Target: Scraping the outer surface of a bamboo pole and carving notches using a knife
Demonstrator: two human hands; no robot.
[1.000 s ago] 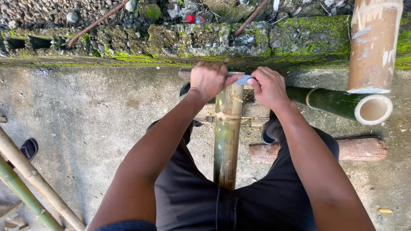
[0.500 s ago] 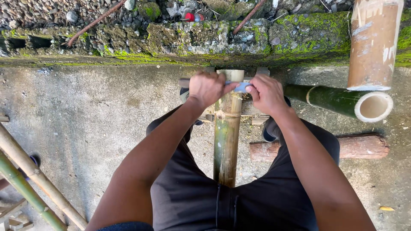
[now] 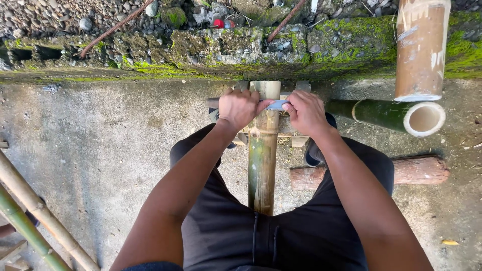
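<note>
A green-brown bamboo pole (image 3: 262,150) runs away from me between my legs, its cut end resting against a mossy stone ledge. A metal blade (image 3: 277,105) lies crosswise on the pole near its far end. My left hand (image 3: 240,108) grips the blade's left end. My right hand (image 3: 305,113) grips its right end. Both hands sit on either side of the pole, above a small wooden support (image 3: 293,135) under it.
A thick green bamboo tube (image 3: 396,115) lies at the right, open end toward me. A tan bamboo section (image 3: 420,47) stands above it. A brown log (image 3: 401,172) lies by my right leg. Thin bamboo poles (image 3: 35,221) cross the lower left. The mossy ledge (image 3: 201,50) bounds the far side.
Both hands with the blade have slid back along the pole toward me, uncovering the pole's cut far end.
</note>
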